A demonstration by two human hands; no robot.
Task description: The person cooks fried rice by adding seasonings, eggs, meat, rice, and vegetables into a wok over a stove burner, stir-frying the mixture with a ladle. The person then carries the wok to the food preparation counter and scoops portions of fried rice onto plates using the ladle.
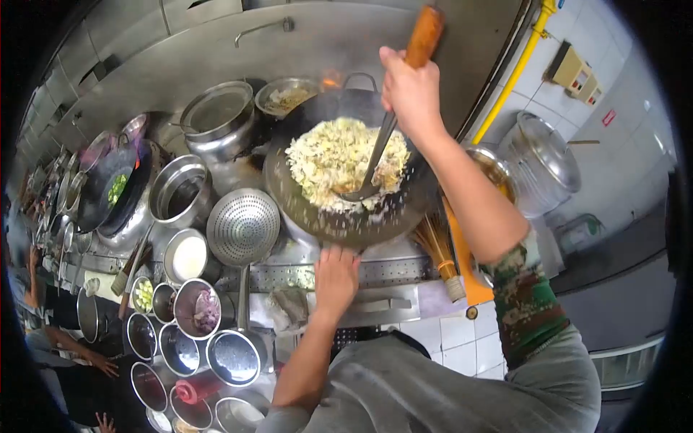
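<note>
Shirt (404, 390): grey, across the foreground; camouflage sleeve (523, 299) on the right arm.
Right hand (415, 94): raised over the wok's right side; grip closed round the ladle just below its wooden end.
Ladle (377, 155): tilted, bowl end down in the rice.
Left hand (337, 278): at the near rim of the wok, fingertips forward; whether the grip pinches the rim or only rests there, cannot tell.
Cloth (287, 309): bunched on the desk (397, 273), just left of the left hand.
Bowls (232, 357): grouped to the left, some with pale or purplish contents, one white-filled pot (189, 256) among them.
Strainer (243, 225): perforated face beside the wok, handle reaching back over the bowls.
Brush (438, 249): bristled, at the wok's right front, near the forearm.
Wok (415, 213): broad and dark, between the strainer and the brush.
Rice (336, 155): yellow-flecked, heaped inside the wok; loose grains on its near wall.
Flame (330, 78): behind the wok's far edge, beside a pan (287, 97).
Tap (263, 30): on the back wall.
Risk, spill: grains could clear the near rim if the ladle pushes hard or the wok tips.
Risk, burn: bare left fingers lie close to metal judged hot; a slip could cause contact.
Risk, scorching: rice could catch where the ladle leaves it unturned.
</note>
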